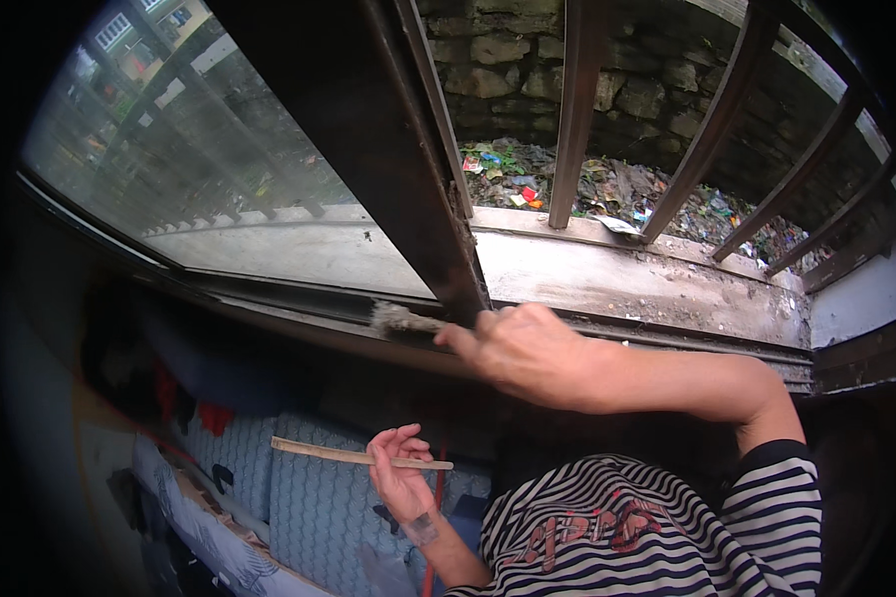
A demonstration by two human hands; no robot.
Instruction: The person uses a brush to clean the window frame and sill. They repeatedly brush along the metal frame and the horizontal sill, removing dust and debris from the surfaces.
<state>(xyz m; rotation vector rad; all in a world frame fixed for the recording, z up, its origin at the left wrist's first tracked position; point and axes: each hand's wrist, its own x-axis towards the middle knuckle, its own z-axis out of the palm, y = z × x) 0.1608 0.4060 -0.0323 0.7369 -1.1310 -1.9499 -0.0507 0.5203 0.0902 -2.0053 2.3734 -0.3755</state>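
My right hand [526, 351] grips a dusty brush [407, 319], whose pale, frayed bristles rest in the bottom track [328, 307] of a sliding window. Just beside the hand is the lower end of the dark window frame post [459, 269]. Lower down, my left hand [399, 466] holds a thin, flat wooden stick [321, 451] across the palm, with the thumb over it. Clear tape or a patch is on the left wrist. The right fingertips and part of the brush handle are hidden.
A hazy glass pane [254, 164] stands at left. Beyond the gritty outer sill [642, 287] are window bars [576, 112], scattered litter [627, 194] and a stone wall [500, 74]. Below lies a blue quilted mattress or pad [313, 515]. The right track end holds dirt.
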